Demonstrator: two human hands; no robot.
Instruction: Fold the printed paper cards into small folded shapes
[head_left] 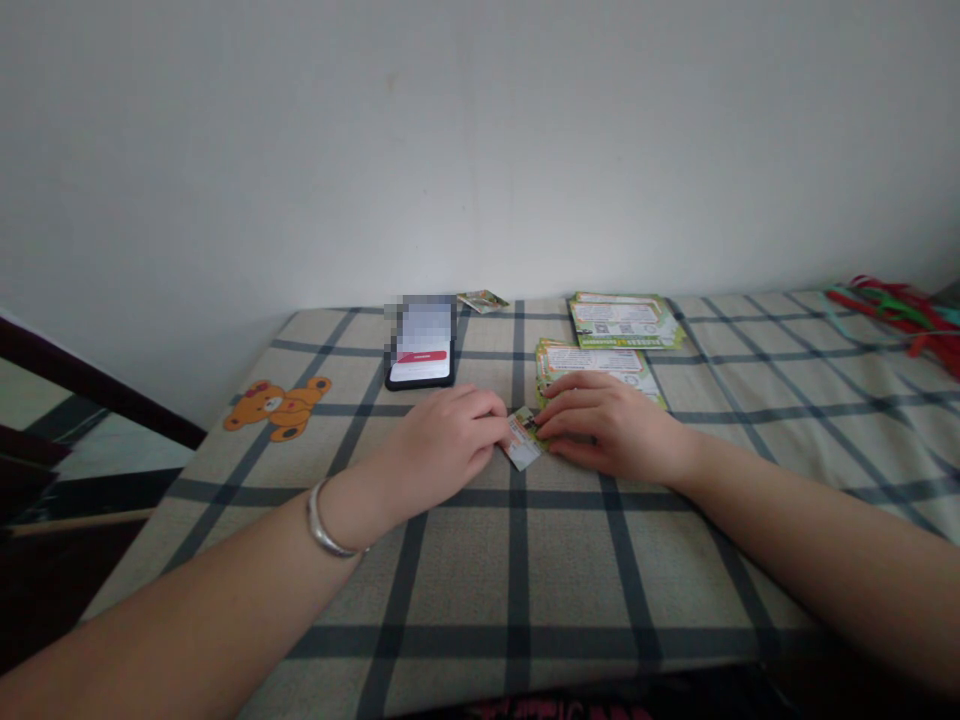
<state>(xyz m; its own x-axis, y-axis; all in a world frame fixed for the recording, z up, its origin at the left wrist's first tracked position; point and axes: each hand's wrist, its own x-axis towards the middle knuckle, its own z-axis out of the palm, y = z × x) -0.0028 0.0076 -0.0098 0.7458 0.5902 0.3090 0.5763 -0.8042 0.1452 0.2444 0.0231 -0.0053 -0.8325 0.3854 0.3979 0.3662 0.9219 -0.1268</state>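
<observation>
A small folded leaflet (523, 448), green and white with print, lies tilted on the checked tablecloth between my hands. My left hand (450, 437), with a silver bangle at the wrist, has its curled fingers closed on the leaflet's left edge. On the other side, my right hand (616, 425) bends its fingers onto the right edge, the thumb side partly hidden. Just behind the right hand, and partly covered by it, is a spread stack of printed leaflets (585, 358). A second stack of leaflets (626, 318) overlaps it farther back.
A phone (421, 370) with a lit screen lies behind my left hand, beside another small folded leaflet (484, 300). An orange bear picture (277, 408) is on the tablecloth (465, 580) at left. Red and green straps (904, 318) lie far right. A wall (480, 150) borders the back.
</observation>
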